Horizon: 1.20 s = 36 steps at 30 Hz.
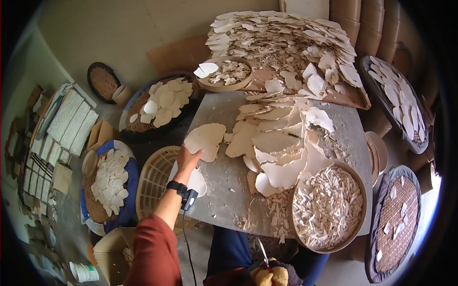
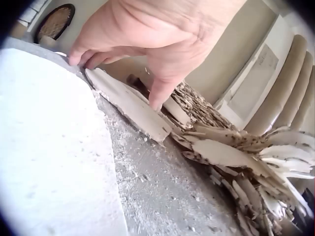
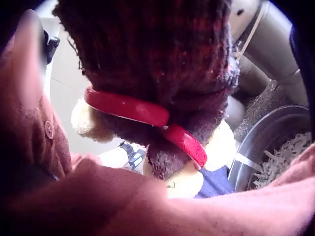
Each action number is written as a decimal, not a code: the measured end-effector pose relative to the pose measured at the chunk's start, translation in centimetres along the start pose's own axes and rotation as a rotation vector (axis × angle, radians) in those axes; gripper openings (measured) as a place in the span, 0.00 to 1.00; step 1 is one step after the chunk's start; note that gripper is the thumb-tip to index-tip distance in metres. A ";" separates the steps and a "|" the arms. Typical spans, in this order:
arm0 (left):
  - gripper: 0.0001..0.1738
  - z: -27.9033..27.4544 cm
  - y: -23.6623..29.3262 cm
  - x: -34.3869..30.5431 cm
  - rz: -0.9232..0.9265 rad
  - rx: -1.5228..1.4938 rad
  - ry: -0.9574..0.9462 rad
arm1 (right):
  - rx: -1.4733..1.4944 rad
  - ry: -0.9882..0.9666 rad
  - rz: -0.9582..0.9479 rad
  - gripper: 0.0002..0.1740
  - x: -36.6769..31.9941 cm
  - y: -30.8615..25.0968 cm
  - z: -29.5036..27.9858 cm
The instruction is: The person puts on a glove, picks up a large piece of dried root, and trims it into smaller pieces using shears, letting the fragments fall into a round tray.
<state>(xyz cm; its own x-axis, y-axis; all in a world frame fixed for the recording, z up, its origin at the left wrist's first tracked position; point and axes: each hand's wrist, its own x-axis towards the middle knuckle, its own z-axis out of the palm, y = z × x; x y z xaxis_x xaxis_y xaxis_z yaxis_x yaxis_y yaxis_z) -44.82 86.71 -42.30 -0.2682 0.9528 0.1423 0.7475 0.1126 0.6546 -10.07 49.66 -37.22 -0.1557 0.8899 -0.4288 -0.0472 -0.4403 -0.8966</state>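
My bare left hand [image 1: 187, 159] is at the left edge of the table, holding a broad, flat off-white slice [image 1: 206, 138] by its near edge. In the left wrist view the thumb touches the face of this slice [image 2: 129, 105], with the fingers at its far left end. A second white slice [image 1: 197, 182] lies close beside the wrist. My right hand [image 3: 162, 162], in a dark knitted glove with yellow fingertips, grips scissors with red handles [image 3: 125, 108] low over my lap. Their blades [image 1: 263, 250] point up toward the table.
Overlapping slices [image 1: 279, 138] cover the table's middle, with a high stack [image 1: 281, 35] behind. A round tray [image 1: 364, 205] of thin trimmings stands at the front right. A plastic basket [image 1: 143, 190] is left of the table; slice-covered round trays stand on both sides.
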 end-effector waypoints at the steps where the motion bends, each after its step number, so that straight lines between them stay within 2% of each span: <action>1: 0.44 0.2 1.0 0.0 0.032 0.106 -0.010 | -0.007 -0.035 0.013 0.08 0.7 0.1 -0.1; 4: 0.52 2.6 0.0 0.9 0.027 0.441 0.095 | -0.028 -0.081 0.044 0.08 2.0 -0.2 -0.5; 5: 0.58 2.0 1.0 1.2 -0.033 0.481 0.028 | -0.026 -0.092 0.050 0.08 2.4 -0.3 -0.7; 8: 0.57 1.2 -2.6 3.8 -0.143 0.240 -0.002 | 0.009 -0.117 0.056 0.09 3.4 -0.3 -0.7; 9: 0.49 2.5 -6.3 4.7 -0.119 -0.240 0.063 | 0.035 -0.121 0.055 0.09 3.3 -0.1 -0.6; 10: 0.35 -0.3 -3.2 3.7 -0.370 -0.576 -0.210 | 0.080 -0.122 0.054 0.09 3.3 -0.2 -0.4; 12: 0.23 -3.4 -1.0 2.0 -0.433 -0.971 -0.434 | 0.320 -0.132 0.104 0.10 3.1 0.1 0.1; 13: 0.23 -4.6 0.1 0.8 -0.348 -0.950 -0.387 | 0.659 -0.199 0.348 0.09 3.9 2.6 -0.5; 14: 0.23 -5.6 1.2 -0.9 -0.267 -0.927 -0.342 | 0.978 -0.185 0.624 0.13 4.8 5.1 -1.1; 16: 0.25 -7.8 4.5 -4.9 -0.152 -0.927 -0.269 | -0.512 -0.248 -0.307 0.19 5.2 3.2 -2.3; 17: 0.26 -9.0 6.7 -7.1 -0.116 -0.950 -0.244 | -0.520 -0.247 -0.253 0.26 5.6 2.6 -2.1; 18: 0.27 -9.8 8.2 -9.1 -0.082 -0.972 -0.226 | -0.426 -0.186 -0.245 0.27 5.7 3.5 -1.4; 20: 0.30 -10.2 9.0 -12.8 -0.123 -0.986 -0.296 | -0.394 -0.251 -0.271 0.21 5.9 1.9 -1.0; 21: 0.32 -10.1 9.4 -14.6 -0.144 -0.995 -0.337 | -0.137 -0.244 -0.183 0.29 5.6 2.0 -0.5; 23: 0.36 -9.2 10.6 -17.9 -0.175 -1.048 -0.396 | -0.040 -0.304 -0.230 0.33 5.1 0.5 -0.6; 25: 0.38 -7.8 11.0 -20.4 -0.123 -0.992 -0.392 | -0.106 -0.316 -0.315 0.38 4.7 -0.2 -0.9; 27: 0.39 -6.6 11.7 -22.2 -0.130 -0.992 -0.417 | -0.148 -0.302 -0.339 0.35 3.8 1.0 -1.1; 29: 0.39 -5.8 12.0 -23.6 -0.138 -0.999 -0.432 | 0.028 -0.278 -0.172 0.32 3.2 3.0 -1.3; 31: 0.40 -5.2 12.5 -24.3 -0.132 -1.010 -0.464 | 0.049 -0.257 -0.125 0.29 1.9 2.9 -2.3; 36: 0.40 -4.5 14.6 -25.1 -0.105 -1.028 -0.515 | 0.042 -0.190 -0.139 0.24 -0.2 3.9 -3.5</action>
<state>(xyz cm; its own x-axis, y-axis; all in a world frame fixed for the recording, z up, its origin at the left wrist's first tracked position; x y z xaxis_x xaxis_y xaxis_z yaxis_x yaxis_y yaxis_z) -29.91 63.12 -33.03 0.1567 0.9811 -0.1134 -0.1749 0.1406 0.9745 -6.72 48.18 -40.97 -0.3274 0.9057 -0.2693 -0.1217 -0.3231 -0.9385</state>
